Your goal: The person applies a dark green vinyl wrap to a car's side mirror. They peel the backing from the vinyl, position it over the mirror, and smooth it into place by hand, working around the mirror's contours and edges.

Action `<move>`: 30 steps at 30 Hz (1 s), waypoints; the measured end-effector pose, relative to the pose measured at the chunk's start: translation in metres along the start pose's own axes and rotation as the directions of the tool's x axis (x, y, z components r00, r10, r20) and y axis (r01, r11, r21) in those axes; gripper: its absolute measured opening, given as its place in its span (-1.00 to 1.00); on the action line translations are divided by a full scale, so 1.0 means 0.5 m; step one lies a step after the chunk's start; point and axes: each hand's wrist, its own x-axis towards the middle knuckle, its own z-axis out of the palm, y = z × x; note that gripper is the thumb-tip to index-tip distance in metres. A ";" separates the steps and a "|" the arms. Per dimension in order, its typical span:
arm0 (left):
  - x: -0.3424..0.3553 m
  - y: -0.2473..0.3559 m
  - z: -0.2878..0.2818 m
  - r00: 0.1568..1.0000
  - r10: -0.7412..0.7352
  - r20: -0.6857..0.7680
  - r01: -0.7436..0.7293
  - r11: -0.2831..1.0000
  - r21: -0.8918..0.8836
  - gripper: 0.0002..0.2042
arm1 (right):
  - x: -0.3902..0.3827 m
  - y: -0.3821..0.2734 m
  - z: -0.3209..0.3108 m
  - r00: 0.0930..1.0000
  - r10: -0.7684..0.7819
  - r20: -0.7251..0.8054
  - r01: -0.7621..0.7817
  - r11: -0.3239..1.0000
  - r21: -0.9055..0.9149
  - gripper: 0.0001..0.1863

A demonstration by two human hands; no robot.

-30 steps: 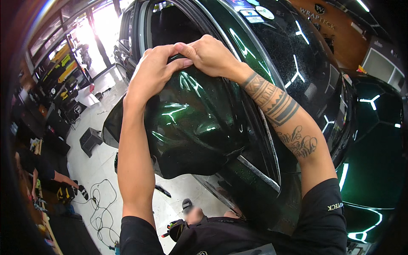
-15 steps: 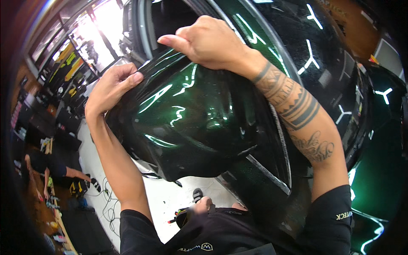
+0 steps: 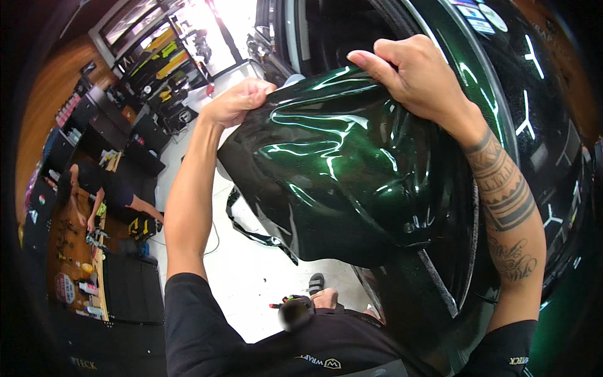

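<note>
A person wears a black short-sleeved shirt, pale lettering beside an angular emblem on its front. Tattooed bands of stripes and triangles circle the right forearm, flowing script nearer the elbow.

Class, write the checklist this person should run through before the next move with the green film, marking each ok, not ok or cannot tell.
1. Left hand gripping the film's upper edge: ok.
2. Right hand gripping that edge: ok.
3. Film free of folds: not ok, ridges cross it.
4. Co-worker clear of the film: ok, off to the left.
5. Surface beneath clean: cannot tell, covered.
</note>
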 end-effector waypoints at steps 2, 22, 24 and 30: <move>-0.001 0.002 -0.022 0.999 -0.038 -0.026 0.040 0.991 0.124 -0.40 | -0.003 0.006 0.010 1.000 0.027 0.006 -0.028 1.000 0.012 -0.38; -0.215 0.331 0.156 0.742 0.157 -0.652 0.254 0.834 0.490 -0.63 | -0.003 0.013 -0.006 0.997 -0.014 -0.081 0.004 0.993 -0.117 -0.25; -0.228 0.326 0.150 0.721 0.190 -0.666 0.287 0.793 0.538 -0.61 | 0.002 0.011 -0.004 0.999 -0.002 -0.050 -0.003 0.995 -0.099 -0.24; -0.240 0.317 0.142 0.626 0.259 -0.735 0.365 0.736 0.570 -0.66 | 0.010 0.006 -0.002 0.999 0.046 0.011 -0.046 0.998 -0.047 -0.22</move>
